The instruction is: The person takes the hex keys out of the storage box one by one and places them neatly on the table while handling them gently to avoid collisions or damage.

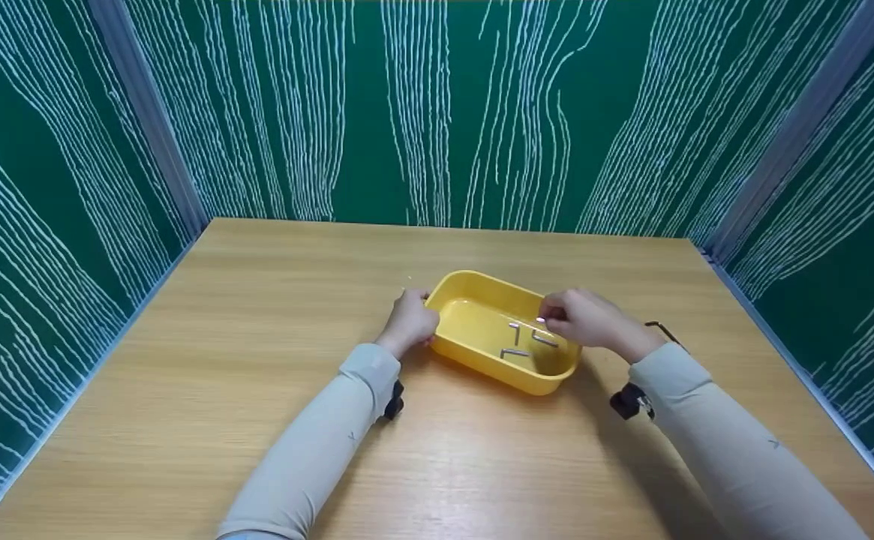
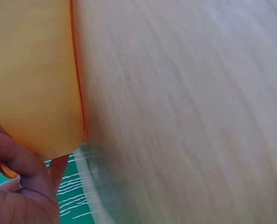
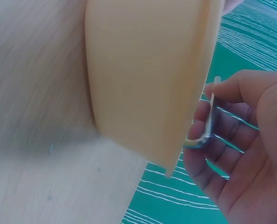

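A yellow plastic tray (image 1: 474, 356) stands on the wooden table, with several silver L-shaped hex keys (image 1: 515, 352) lying on its floor. My left hand (image 1: 410, 319) grips the tray's left end; in the left wrist view its fingers (image 2: 21, 158) curl at the rim. Over the right part of the tray is my right hand (image 1: 587, 319). The right wrist view shows a shiny hex key (image 3: 208, 126) pinched between that hand's thumb and fingers, beside the tray's outer wall (image 3: 143, 70). From the head, most of this key is hidden by the hand.
The wooden table (image 1: 256, 300) stretches around the tray. Green walls with white wavy lines (image 1: 482, 112) rise behind and at both sides. A thin dark bent piece (image 1: 665, 331) shows by the right wrist; I cannot tell whether it belongs to the wrist camera.
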Demonstrator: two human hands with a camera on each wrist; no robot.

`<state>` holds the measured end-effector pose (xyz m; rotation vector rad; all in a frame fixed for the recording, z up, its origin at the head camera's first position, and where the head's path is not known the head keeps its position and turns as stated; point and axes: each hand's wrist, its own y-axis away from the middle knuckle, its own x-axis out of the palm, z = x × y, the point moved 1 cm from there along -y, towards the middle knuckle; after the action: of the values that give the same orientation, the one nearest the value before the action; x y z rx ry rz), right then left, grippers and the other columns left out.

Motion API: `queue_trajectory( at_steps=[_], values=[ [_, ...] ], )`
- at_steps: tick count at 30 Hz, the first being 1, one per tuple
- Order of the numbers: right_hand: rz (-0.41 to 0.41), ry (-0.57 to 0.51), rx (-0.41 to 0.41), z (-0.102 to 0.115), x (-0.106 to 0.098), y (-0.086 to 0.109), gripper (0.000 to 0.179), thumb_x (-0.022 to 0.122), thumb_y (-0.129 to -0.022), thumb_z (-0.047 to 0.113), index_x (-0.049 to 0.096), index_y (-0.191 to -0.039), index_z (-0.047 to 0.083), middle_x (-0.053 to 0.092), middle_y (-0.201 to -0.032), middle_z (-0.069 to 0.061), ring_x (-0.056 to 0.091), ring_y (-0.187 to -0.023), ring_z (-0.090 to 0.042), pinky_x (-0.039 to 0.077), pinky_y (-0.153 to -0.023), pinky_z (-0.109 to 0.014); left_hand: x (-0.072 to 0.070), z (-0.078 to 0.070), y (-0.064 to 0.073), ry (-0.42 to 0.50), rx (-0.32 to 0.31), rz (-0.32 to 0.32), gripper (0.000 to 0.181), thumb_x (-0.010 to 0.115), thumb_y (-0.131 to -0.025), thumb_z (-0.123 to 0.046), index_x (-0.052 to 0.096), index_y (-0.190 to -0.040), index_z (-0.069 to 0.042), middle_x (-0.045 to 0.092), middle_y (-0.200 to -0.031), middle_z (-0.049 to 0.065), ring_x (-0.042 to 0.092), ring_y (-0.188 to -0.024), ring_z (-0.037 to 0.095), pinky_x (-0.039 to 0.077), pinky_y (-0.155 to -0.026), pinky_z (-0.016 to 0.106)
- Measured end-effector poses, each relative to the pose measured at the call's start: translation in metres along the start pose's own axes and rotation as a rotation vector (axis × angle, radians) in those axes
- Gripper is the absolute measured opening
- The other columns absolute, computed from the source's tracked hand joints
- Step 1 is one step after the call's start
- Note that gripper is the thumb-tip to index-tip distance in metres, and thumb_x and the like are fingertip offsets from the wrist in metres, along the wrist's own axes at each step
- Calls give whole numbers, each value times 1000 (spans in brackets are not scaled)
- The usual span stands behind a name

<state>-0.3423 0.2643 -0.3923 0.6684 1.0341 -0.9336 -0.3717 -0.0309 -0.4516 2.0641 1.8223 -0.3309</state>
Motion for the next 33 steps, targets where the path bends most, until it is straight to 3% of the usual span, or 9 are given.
queue_trajectory(
  at_steps=[10, 19, 28, 33],
  values=[
    [-64, 3, 3, -6, -8, 7, 20, 63, -105, 8, 75, -117, -1, 74, -100, -14, 64, -85, -24, 61, -80, -41, 0, -3, 2, 11, -3, 1, 51, 51, -96, 7, 60, -146, 2, 55, -63, 3, 46, -41, 9, 40, -38, 20],
    [-85, -14, 36, -11, -14, 12, 24, 63, -104, 3, 75, -123, -5, 77, -115, -24, 69, -94, -29, 65, -94, -54, -1, -4, 4, 11, 5, 8, 50, 51, -96, 8, 61, -145, 1, 55, -65, 3, 47, -42, 9, 41, -39, 19],
    [-98, -46, 74, -16, -17, 17, 29, 65, -99, -4, 76, -125, -6, 76, -117, -25, 69, -98, -32, 64, -97, -56, 0, -1, 0, 9, -4, 9, 49, 51, -97, 7, 61, -145, 0, 57, -68, 5, 48, -42, 11, 42, -39, 20],
    [-143, -27, 42, -22, -17, 19, 26, 67, -96, -8, 79, -118, -5, 77, -111, -23, 70, -94, -33, 65, -95, -58, 0, 1, -2, -19, 8, 6, 48, 50, -98, 4, 61, -145, 1, 58, -67, 5, 48, -41, 11, 43, -39, 20]
  ],
)
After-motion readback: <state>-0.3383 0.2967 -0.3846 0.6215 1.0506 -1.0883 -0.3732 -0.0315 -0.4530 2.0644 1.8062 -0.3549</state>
